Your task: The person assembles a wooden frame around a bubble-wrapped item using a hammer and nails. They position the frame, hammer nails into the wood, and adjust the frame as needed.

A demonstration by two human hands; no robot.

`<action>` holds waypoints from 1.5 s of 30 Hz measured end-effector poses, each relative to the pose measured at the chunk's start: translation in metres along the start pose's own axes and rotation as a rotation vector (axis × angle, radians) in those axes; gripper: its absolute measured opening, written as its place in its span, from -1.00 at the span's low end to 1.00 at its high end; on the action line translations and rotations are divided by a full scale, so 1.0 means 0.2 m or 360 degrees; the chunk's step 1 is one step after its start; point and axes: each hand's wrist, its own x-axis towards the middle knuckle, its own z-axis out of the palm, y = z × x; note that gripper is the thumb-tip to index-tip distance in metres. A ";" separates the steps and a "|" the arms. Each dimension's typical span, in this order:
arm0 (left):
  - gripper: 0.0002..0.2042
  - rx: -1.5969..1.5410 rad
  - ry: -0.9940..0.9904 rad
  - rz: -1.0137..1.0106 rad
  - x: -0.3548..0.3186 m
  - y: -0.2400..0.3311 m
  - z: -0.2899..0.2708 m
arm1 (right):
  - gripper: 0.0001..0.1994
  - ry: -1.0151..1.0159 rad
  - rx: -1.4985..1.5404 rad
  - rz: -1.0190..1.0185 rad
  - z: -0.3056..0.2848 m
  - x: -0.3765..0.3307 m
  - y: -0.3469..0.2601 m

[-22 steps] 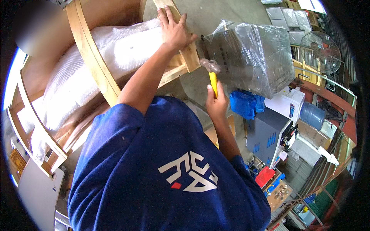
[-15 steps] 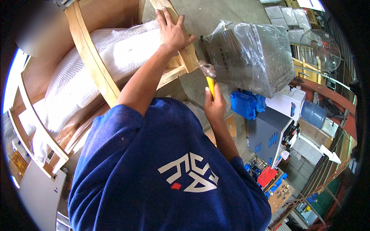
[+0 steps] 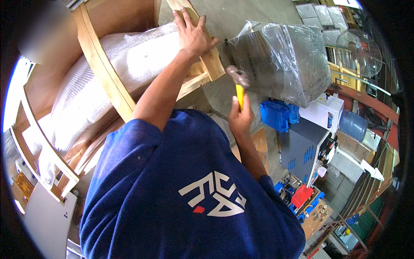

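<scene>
My right hand (image 3: 241, 115) grips a claw hammer (image 3: 239, 83) by its yellow handle. Its metal head is just to the right of a wooden crate's corner, with a small gap between. My left hand (image 3: 192, 35) lies with spread fingers on a light wooden board (image 3: 212, 64) at the end of this crate (image 3: 105, 71). Inside the crate rests a long bulky item in bubble wrap (image 3: 144, 56); the wrapping hides what it is.
Right of the crate stands a large box wrapped in clear film (image 3: 280, 60). Farther right are a blue container (image 3: 274, 115), a dark grey cabinet (image 3: 302, 144), a water bottle (image 3: 352, 126) and a standing fan (image 3: 359, 52). A red tool case (image 3: 302, 196) sits at lower right.
The hammer and my right hand have moved slightly right, and the hammer head has drawn away from the crate's corner. My left hand stays on the board.
</scene>
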 end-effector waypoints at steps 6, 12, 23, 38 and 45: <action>-0.06 -0.0119 0.0025 -0.0001 0.00 0.00 0.00 | -0.67 0.0298 0.0072 -0.0330 -0.14 0.08 -0.13; -0.05 -0.0132 0.0048 0.0003 -0.01 0.00 0.00 | -0.70 0.0012 -0.0037 0.0132 0.00 0.06 -0.02; -0.04 -0.0160 0.0044 0.0004 0.00 -0.01 -0.01 | -0.66 0.0219 -0.0110 -0.0722 -0.08 -0.03 -0.08; -0.09 -0.0371 -0.0222 -0.0079 -0.02 0.02 -0.15 | -0.67 0.0096 -0.0027 -0.0284 -0.04 -0.06 0.04; -0.07 -0.0347 -0.0176 -0.0092 -0.01 0.01 -0.14 | -0.64 0.0133 -0.0043 -0.0270 -0.06 0.07 -0.03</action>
